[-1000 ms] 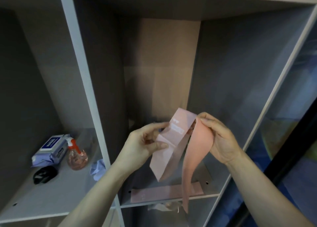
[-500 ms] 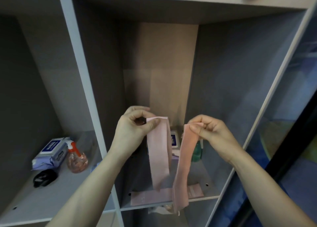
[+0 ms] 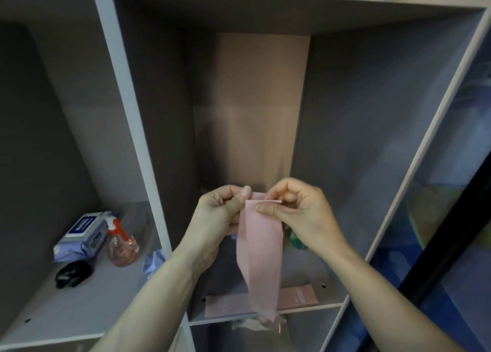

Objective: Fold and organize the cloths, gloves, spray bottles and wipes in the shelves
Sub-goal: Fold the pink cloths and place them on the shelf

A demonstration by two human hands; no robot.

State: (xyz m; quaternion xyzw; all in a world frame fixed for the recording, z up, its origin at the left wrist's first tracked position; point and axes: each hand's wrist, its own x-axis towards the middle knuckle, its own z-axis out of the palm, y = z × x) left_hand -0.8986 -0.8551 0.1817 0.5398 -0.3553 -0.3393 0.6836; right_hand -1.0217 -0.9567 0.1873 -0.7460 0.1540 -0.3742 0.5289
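Pink cloth (image 3: 261,256) hanging, top edge between both hands' fingertips (image 3: 263,208)

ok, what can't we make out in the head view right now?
- Green object in the middle compartment: mostly hidden behind the right hand; can't identify it.
- Flat pink folded cloth on the shelf: its middle is covered by the long pink cloth strip hanging from both hands' grip.
- Wipes pack label: too small to read.
- Left hand: fingertips hidden behind the strip.

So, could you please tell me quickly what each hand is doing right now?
Left hand: pinches the top edge of the pink cloth.
Right hand: pinches the same top edge.
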